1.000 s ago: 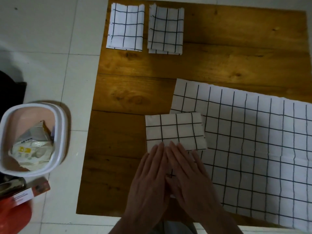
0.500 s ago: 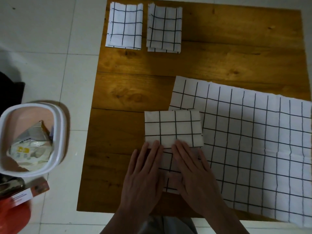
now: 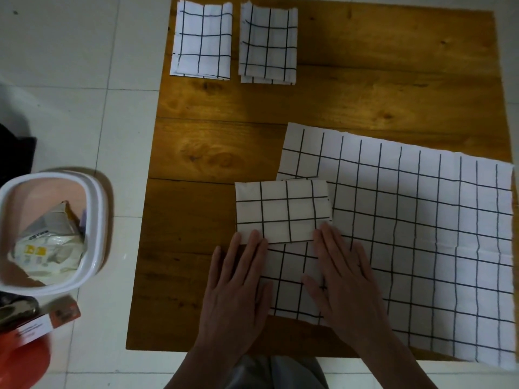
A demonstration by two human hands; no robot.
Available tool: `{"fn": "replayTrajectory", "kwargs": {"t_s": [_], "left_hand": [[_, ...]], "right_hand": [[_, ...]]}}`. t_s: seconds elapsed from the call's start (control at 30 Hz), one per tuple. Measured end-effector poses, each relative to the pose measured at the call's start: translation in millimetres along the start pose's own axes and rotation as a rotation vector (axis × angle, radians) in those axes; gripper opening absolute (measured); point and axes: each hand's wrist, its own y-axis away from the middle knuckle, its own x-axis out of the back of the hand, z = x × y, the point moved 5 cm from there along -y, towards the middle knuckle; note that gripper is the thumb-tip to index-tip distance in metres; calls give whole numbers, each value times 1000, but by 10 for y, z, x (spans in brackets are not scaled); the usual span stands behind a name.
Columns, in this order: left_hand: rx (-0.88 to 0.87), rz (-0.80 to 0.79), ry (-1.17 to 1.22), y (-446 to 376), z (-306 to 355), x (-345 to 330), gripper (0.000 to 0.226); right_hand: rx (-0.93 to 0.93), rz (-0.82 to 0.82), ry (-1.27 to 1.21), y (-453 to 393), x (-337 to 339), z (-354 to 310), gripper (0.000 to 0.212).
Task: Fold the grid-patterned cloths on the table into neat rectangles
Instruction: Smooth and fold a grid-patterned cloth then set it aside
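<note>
Left hand (image 3: 236,284) and right hand (image 3: 344,279) lie flat, fingers straight.

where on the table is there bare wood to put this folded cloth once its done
Bare wood lies right of the two folded cloths along the far edge, and in the middle band between them and the unfolded cloth. The near right is crowded: cloth and both hands.

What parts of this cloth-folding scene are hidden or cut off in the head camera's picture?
- Near half of the small half-folded grid cloth: partly covered by the left hand and right hand.
- Large flat grid cloth: right edge cut off by the frame.
- Print on the crumpled packet in the white plastic tub: too small and blurred.
</note>
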Motion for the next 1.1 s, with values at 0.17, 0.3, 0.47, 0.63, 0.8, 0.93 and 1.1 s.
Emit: {"fn": "replayTrajectory", "kwargs": {"t_s": [0.17,0.3,0.47,0.63,0.8,0.93,1.1], "left_hand": [[-10,48,36,-63,0,121,62],[-18,115,94,-249,4,247,58],[36,150,56,-649,-57,321,60],[92,119,27,-850,-170,232,61],[63,92,-49,-818,-241,108,65],[56,96,-53,-819,-249,108,65],[41,105,-3,-822,-249,186,66]], "right_hand": [[-19,44,-73,-41,67,2,72],[-20,183,-158,-208,236,7,63],[138,167,-62,-610,269,-209,57],[140,114,-1,-943,177,-225,62],[147,78,32,-971,107,-159,68],[127,82,18,-976,159,-175,69],[93,161,-79,-1093,396,-230,65]]}}
